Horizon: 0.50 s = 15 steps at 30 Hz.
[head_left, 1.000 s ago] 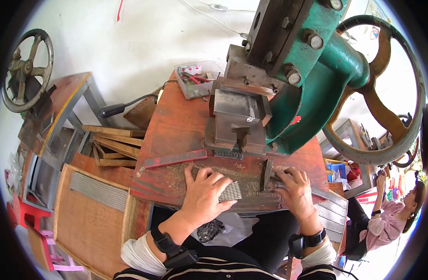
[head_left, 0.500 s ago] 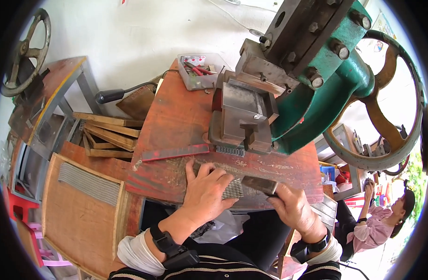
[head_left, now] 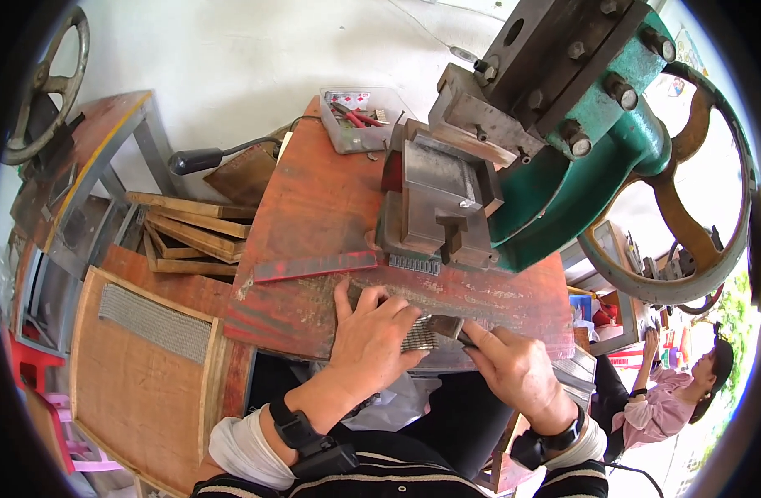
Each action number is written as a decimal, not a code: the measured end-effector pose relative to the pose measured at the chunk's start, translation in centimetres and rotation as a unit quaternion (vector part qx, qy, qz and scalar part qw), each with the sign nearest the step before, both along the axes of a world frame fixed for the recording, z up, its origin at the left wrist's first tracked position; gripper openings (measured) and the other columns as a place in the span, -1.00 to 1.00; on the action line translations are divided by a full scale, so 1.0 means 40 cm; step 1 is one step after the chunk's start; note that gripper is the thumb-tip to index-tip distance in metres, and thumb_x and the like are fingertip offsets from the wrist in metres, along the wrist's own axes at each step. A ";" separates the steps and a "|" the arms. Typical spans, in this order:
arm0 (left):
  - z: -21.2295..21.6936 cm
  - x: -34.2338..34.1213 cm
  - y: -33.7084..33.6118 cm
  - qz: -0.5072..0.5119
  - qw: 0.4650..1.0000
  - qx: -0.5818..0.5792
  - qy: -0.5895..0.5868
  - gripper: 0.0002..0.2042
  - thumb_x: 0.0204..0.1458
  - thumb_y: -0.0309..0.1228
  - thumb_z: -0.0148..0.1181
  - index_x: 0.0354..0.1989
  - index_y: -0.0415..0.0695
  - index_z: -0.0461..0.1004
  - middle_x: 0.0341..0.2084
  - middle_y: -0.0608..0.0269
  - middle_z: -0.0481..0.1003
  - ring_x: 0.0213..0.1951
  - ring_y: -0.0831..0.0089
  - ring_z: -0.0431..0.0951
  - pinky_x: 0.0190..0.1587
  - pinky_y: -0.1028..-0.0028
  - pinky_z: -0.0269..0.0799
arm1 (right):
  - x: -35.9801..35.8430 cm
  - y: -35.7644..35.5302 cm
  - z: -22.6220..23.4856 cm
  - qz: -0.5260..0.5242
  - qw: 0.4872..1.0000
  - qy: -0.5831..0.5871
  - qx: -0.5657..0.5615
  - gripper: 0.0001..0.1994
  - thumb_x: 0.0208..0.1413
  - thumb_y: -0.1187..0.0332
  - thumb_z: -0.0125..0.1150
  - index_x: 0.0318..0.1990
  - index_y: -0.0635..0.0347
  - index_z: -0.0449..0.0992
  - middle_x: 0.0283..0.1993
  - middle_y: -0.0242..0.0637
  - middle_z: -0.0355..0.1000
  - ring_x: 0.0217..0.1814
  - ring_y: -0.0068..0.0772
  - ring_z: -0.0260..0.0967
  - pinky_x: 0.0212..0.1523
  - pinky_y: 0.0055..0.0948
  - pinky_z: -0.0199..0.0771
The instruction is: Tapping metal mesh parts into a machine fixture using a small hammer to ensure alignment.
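Observation:
On the near part of the worn red table, my left hand (head_left: 369,336) presses down with its fingers bent around a small bundle of thin, ridged grey metal pieces (head_left: 419,334). My right hand (head_left: 517,369) grips a flat metal bar (head_left: 447,326), its thumb and fingers closed on the near end. The bar's far end meets the right side of the bundle. Part of the bundle lies hidden under my left fingers. Behind my hands lies a long red flat bar (head_left: 316,266), touched by neither hand.
A green press (head_left: 613,158) with a large handwheel (head_left: 671,187) rises at the right, its steel die block (head_left: 434,217) on the table (head_left: 297,191). A plastic box (head_left: 360,137) with pliers sits behind. At left lies a wooden tray (head_left: 140,373) holding rows of metal pieces. Another person (head_left: 667,386) sits far right.
My right hand has shifted slightly left, bringing the flat bar up against the bundle and partly over it. My left hand stays nearly in place.

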<state>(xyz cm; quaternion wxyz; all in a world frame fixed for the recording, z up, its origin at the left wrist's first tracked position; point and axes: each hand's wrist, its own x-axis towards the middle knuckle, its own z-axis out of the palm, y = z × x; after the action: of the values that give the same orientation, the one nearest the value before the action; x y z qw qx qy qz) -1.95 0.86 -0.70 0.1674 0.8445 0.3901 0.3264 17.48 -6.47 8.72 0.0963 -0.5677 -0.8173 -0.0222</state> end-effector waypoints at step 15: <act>0.001 -0.002 0.002 -0.001 1.000 0.008 -0.003 -0.47 -0.34 -0.17 0.52 -0.12 -0.07 0.56 -0.20 0.38 0.48 0.04 0.21 0.35 0.26 -0.24 -0.12 | 0.004 0.012 -0.016 -0.009 0.999 0.026 -0.015 -0.53 -0.05 0.47 0.39 0.09 0.17 0.48 -0.50 -0.17 0.41 -0.55 -0.10 0.46 -0.55 -0.24 0.48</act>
<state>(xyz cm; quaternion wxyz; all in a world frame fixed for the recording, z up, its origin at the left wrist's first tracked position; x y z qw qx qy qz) -2.02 0.93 -0.67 0.1623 0.8451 0.3863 0.3320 17.63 -5.98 8.06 0.1087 -0.5765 -0.8098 0.0046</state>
